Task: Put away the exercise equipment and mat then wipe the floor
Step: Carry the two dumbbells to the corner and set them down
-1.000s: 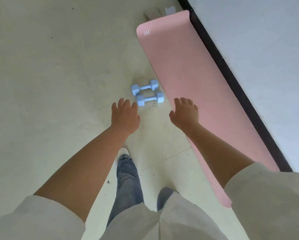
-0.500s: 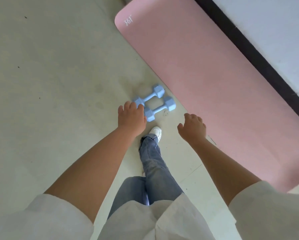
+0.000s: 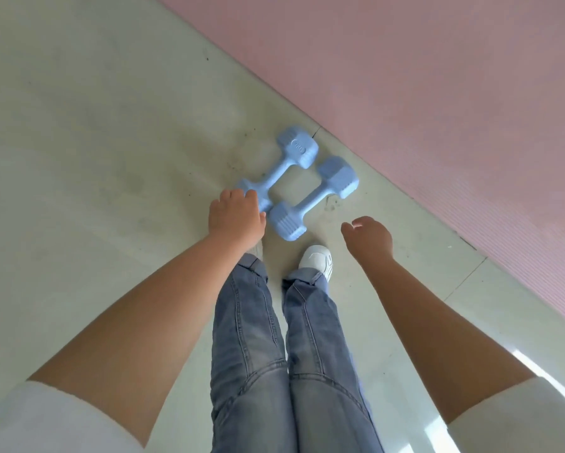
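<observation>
On the pale floor (image 3: 78, 142) just ahead of our feet lie two light blue dumbbells side by side, both angled from near left to far right. Farther from us is the far dumbbell (image 3: 282, 170), and the near dumbbell (image 3: 314, 197) sits just beside it on the right, their heads close together or touching. Beyond them to the right, the pink mat (image 3: 438, 93) lies flat and unrolled, running diagonally across the far right of the scene; the dumbbells rest near its edge but off it.

Our left hand (image 3: 235, 217) reaches down over the near-left head of the far dumbbell, fingers curled downward and close together, covering that head; whether it touches or grips the weight we cannot tell from above. Our right hand (image 3: 367, 238) hangs over bare floor to the right of the near dumbbell, apart from it, fingers loosely curled and holding nothing.

Below the hands, our jeans (image 3: 251, 338) run down to a white shoe (image 3: 317, 259) that stands just short of the near dumbbell's closest head. White sleeves (image 3: 29, 420) fill the near corners.
</observation>
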Available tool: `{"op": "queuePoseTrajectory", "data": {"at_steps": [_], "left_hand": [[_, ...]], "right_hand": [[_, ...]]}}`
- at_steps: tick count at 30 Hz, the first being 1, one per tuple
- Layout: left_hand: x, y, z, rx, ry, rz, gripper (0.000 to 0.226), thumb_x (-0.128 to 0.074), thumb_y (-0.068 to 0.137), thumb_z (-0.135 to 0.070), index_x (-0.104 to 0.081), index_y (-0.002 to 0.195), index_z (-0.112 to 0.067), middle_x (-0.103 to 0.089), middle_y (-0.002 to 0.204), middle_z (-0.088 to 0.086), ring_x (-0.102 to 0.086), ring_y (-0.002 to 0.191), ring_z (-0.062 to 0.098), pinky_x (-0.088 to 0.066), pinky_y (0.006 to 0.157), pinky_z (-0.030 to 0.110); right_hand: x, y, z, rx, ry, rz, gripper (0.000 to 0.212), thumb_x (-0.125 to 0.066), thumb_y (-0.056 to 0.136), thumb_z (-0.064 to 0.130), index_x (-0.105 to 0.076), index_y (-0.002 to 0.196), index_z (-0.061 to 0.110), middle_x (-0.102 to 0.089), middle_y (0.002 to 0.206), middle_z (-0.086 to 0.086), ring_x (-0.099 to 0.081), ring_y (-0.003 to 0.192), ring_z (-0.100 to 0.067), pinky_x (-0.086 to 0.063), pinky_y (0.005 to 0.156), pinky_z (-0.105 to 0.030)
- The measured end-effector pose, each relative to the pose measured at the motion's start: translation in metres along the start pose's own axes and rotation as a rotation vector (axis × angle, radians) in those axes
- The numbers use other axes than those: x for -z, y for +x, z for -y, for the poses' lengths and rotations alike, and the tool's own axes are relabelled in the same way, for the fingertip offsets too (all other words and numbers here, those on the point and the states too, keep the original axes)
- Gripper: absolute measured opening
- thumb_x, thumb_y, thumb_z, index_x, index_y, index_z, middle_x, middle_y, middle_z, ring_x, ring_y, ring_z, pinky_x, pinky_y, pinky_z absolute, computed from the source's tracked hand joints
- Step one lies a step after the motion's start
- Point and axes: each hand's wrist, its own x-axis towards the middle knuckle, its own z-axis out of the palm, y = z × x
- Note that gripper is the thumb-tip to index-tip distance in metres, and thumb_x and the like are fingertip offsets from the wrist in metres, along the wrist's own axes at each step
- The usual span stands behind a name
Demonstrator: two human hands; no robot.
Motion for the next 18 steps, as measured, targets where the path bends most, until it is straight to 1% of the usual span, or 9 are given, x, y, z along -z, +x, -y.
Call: {"op": "queuePoseTrajectory", "data": {"at_steps": [4, 6, 8, 10, 12, 13, 14, 16, 18], "left_hand": [[-0.048, 0.087, -0.003, -0.026, -0.023, 0.054, 0.038, -0.040, 0.098, -0.026, -0.043, 0.126, -0.001, -0.047, 0.132, 0.018, -0.040, 0.126, 0.034, -0.037, 0.099, 0.039], [-0.071, 0.126, -0.004, -0.031, -0.038, 0.061, 0.038, -0.041, 0.098, -0.025, -0.043, 0.126, 0.000, -0.048, 0.132, 0.018, -0.040, 0.127, 0.034, -0.037, 0.100, 0.039], [-0.091, 0.159, -0.004, -0.033, -0.043, 0.051, 0.038, -0.043, 0.097, -0.025, -0.042, 0.126, 0.000, -0.049, 0.132, 0.018, -0.043, 0.125, 0.034, -0.037, 0.098, 0.039], [-0.105, 0.184, -0.005, -0.044, -0.051, 0.033, 0.039, -0.045, 0.096, -0.024, -0.041, 0.126, 0.000, -0.050, 0.130, 0.019, -0.047, 0.122, 0.035, -0.038, 0.096, 0.040], [-0.112, 0.203, -0.009, -0.052, -0.078, 0.007, 0.037, -0.047, 0.096, -0.024, -0.042, 0.124, 0.000, -0.053, 0.127, 0.018, -0.051, 0.118, 0.036, -0.039, 0.091, 0.041], [-0.112, 0.209, -0.011, -0.054, -0.103, 0.001, 0.037, -0.048, 0.095, -0.024, -0.043, 0.122, 0.000, -0.054, 0.125, 0.019, -0.052, 0.116, 0.036, -0.040, 0.089, 0.042], [-0.111, 0.215, -0.013, -0.057, -0.127, -0.001, 0.037, -0.050, 0.094, -0.024, -0.044, 0.120, 0.001, -0.054, 0.123, 0.019, -0.053, 0.114, 0.037, -0.041, 0.088, 0.043], [-0.108, 0.221, -0.017, -0.059, -0.158, 0.004, 0.036, -0.053, 0.093, -0.022, -0.045, 0.117, 0.004, -0.056, 0.121, 0.021, -0.054, 0.112, 0.039, -0.041, 0.087, 0.042], [-0.106, 0.222, -0.018, -0.057, -0.172, 0.006, 0.036, -0.054, 0.092, -0.021, -0.047, 0.116, 0.005, -0.056, 0.121, 0.022, -0.054, 0.113, 0.039, -0.041, 0.087, 0.042]], "right_hand": [[-0.059, 0.082, 0.012, -0.064, 0.160, 0.048, 0.048, -0.045, 0.094, 0.032, -0.042, 0.137, 0.010, -0.056, 0.134, -0.005, -0.048, 0.126, -0.025, -0.039, 0.097, -0.031], [-0.085, 0.120, 0.017, -0.130, 0.248, 0.069, 0.054, -0.046, 0.094, 0.037, -0.037, 0.139, 0.010, -0.058, 0.129, -0.007, -0.052, 0.122, -0.025, -0.039, 0.097, -0.031], [-0.108, 0.153, 0.022, -0.205, 0.313, 0.066, 0.058, -0.047, 0.092, 0.042, -0.035, 0.139, 0.011, -0.058, 0.124, -0.006, -0.053, 0.119, -0.027, -0.035, 0.107, -0.036], [-0.126, 0.179, 0.025, -0.256, 0.449, 0.040, 0.058, -0.053, 0.089, 0.042, -0.039, 0.135, 0.012, -0.059, 0.121, -0.005, -0.054, 0.117, -0.028, -0.034, 0.109, -0.043], [-0.138, 0.196, 0.027, -0.293, 0.650, 0.006, 0.050, -0.059, 0.086, 0.037, -0.046, 0.125, 0.009, -0.059, 0.096, 0.002, -0.056, 0.105, -0.026, -0.040, 0.104, -0.041], [-0.141, 0.201, 0.028, -0.322, 0.750, -0.001, 0.046, -0.061, 0.085, 0.032, -0.047, 0.121, 0.008, -0.053, 0.083, 0.006, -0.055, 0.098, -0.023, -0.043, 0.098, -0.037], [-0.143, 0.204, 0.030, -0.350, 0.831, -0.004, 0.040, -0.062, 0.085, 0.028, -0.048, 0.117, 0.008, -0.047, 0.076, 0.008, -0.052, 0.093, -0.022, -0.044, 0.090, -0.034], [-0.141, 0.206, 0.029, -0.369, 0.893, 0.005, 0.031, -0.064, 0.083, 0.023, -0.049, 0.107, 0.011, -0.047, 0.075, 0.007, -0.051, 0.090, -0.022, -0.043, 0.084, -0.034], [-0.135, 0.201, 0.025, -0.352, 0.890, 0.033, 0.029, -0.066, 0.082, 0.021, -0.053, 0.104, 0.010, -0.053, 0.081, 0.002, -0.052, 0.087, -0.021, -0.042, 0.082, -0.032]]}}
